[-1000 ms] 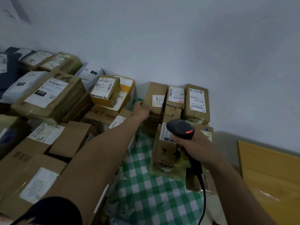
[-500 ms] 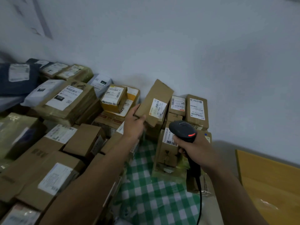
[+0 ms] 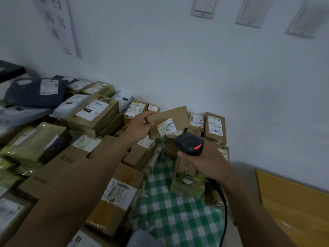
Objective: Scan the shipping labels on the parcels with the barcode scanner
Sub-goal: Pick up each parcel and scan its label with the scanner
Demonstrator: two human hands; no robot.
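Note:
My left hand [image 3: 140, 127] grips the left end of a flat brown cardboard parcel [image 3: 170, 118], held in the air and tilted, its white shipping label [image 3: 167, 128] facing me. Just below and right of it, my right hand [image 3: 208, 162] grips the handle of a black barcode scanner [image 3: 189, 143] with a red light on its head. The scanner's head sits close under the label. A black cable [image 3: 224, 216] hangs from the handle. Several more labelled parcels [image 3: 214, 125] stand against the wall behind.
A pile of brown boxes [image 3: 94, 113] and plastic mailers [image 3: 35, 91] fills the left side. A green checked cloth [image 3: 178, 214] covers the surface below my hands. A yellow-brown cardboard box [image 3: 293, 202] lies at the right. The white wall carries switch plates [image 3: 203, 6].
My left hand took the brown parcel off the stack by the wall, lifted it and turned its label toward me. The scanner rose slightly toward it. The camera tilted up.

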